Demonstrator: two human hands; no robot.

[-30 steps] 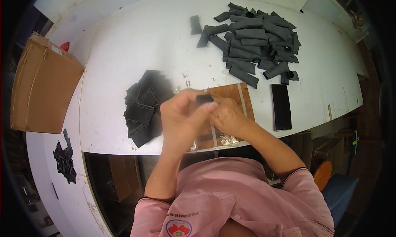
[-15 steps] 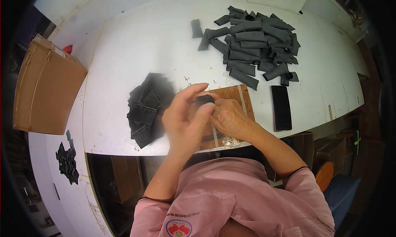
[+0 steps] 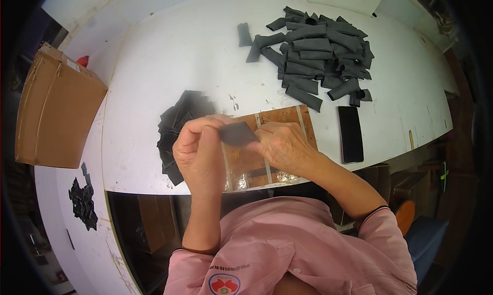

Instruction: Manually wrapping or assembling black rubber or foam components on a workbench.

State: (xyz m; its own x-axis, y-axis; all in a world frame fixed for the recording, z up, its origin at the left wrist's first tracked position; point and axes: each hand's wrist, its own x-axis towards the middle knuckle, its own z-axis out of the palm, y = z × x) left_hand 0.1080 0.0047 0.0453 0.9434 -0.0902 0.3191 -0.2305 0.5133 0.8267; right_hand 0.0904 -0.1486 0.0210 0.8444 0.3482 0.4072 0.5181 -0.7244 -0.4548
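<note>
Between my two hands a short dark grey fabric sleeve (image 3: 237, 134) is stretched out above a taped brown cardboard sheet (image 3: 287, 117). Thumb and fingers of my left hand (image 3: 197, 148) pinch its left end. At the other end, my right hand (image 3: 285, 146) is closed on the sleeve, its fingertips partly hidden. A pile of flat dark fabric pieces (image 3: 172, 123) lies just beyond my left hand and is partly covered by it. Farther off to the right is a big heap of dark grey fabric tubes (image 3: 313, 55).
A black phone (image 3: 350, 134) lies on the white table (image 3: 154, 63), right of the cardboard. One loose grey piece (image 3: 244, 34) rests left of the heap. At the left stand a cardboard box (image 3: 60, 110) and, nearer, a small dark fabric pile (image 3: 83, 203).
My left hand has moved left and turned, now pinching the sleeve's end. The sleeve, earlier bunched between both hands, is drawn out lengthwise. My right hand has barely shifted.
</note>
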